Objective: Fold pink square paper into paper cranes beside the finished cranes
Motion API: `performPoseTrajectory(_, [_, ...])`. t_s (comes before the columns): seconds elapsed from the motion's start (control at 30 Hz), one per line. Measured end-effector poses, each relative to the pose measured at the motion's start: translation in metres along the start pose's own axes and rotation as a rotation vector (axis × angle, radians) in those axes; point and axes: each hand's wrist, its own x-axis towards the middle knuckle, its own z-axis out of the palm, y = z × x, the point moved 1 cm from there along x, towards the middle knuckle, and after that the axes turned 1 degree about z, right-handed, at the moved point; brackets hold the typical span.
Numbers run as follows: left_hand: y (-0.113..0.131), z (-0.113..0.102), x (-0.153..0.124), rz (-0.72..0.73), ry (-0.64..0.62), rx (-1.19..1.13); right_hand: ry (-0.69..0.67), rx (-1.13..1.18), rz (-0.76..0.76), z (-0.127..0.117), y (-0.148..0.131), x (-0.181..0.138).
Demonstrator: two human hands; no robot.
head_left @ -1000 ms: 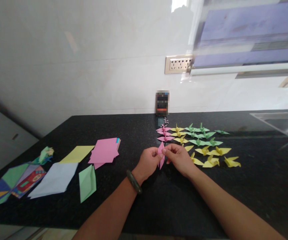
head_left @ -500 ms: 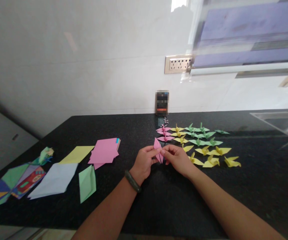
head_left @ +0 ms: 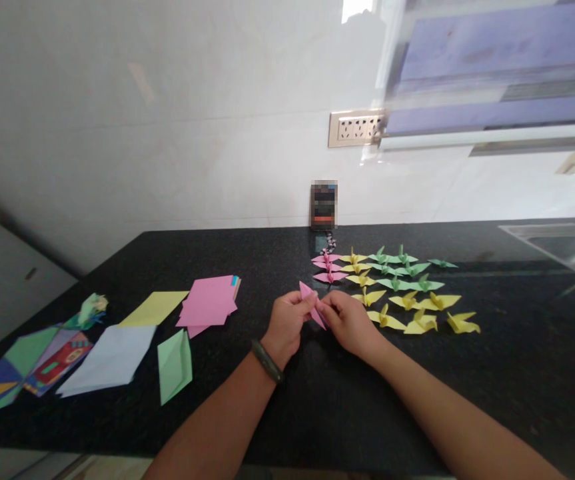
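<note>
A folded pink origami paper [head_left: 306,291], narrow and pointed at both ends, is held just above the dark countertop. My left hand [head_left: 287,323] pinches it from the left, with a dark bangle [head_left: 267,361] on that wrist. From the other side my right hand [head_left: 350,320] grips its right edge between thumb and fingers, which partly hide the paper. Just beyond the hands sit pink paper cranes [head_left: 330,275]. Rows of yellow cranes [head_left: 422,323] and green cranes [head_left: 423,283] spread out to the right.
Left on the countertop [head_left: 247,427] lie pink sheets [head_left: 208,301], a yellow sheet [head_left: 152,309], white sheets [head_left: 110,360], a folded green paper [head_left: 174,368] and colourful printed pieces [head_left: 17,367]. A blurred-out phone-like object [head_left: 324,205] leans on the wall below a socket panel [head_left: 356,129].
The pink paper has tilted, its upper tip swinging left. Both hands have shifted slightly left and keep hold of it.
</note>
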Motion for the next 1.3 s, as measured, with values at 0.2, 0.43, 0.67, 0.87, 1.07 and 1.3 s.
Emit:
performPoseTrajectory(0.2, [0.001, -0.001, 0.001, -0.041, -0.013, -0.052, 0.088, -0.057, 0.005, 0.006, 0.0, 0.001])
performPoseTrajectory(0.43, [0.001, -0.004, 0.001, 0.066, -0.035, 0.072, 0.075, 0.094, 0.108, -0.006, 0.002, 0.0])
performPoseTrajectory(0.67, [0.0, -0.002, -0.001, 0.178, -0.058, 0.262, 0.062, 0.198, 0.131, -0.006, 0.004, 0.001])
performPoseTrajectory(0.87, [0.002, 0.002, -0.004, 0.088, -0.105, 0.128, 0.083, 0.212, 0.181, -0.011, 0.002, 0.002])
performPoseTrajectory(1.07, [0.003, 0.002, -0.002, 0.063, -0.029, 0.082, 0.151, 0.331, 0.235, -0.007, 0.006, 0.001])
performPoseTrajectory(1.3, [0.003, -0.002, 0.0, 0.163, 0.038, 0.226, 0.126, 0.257, 0.21, -0.006, 0.006, 0.002])
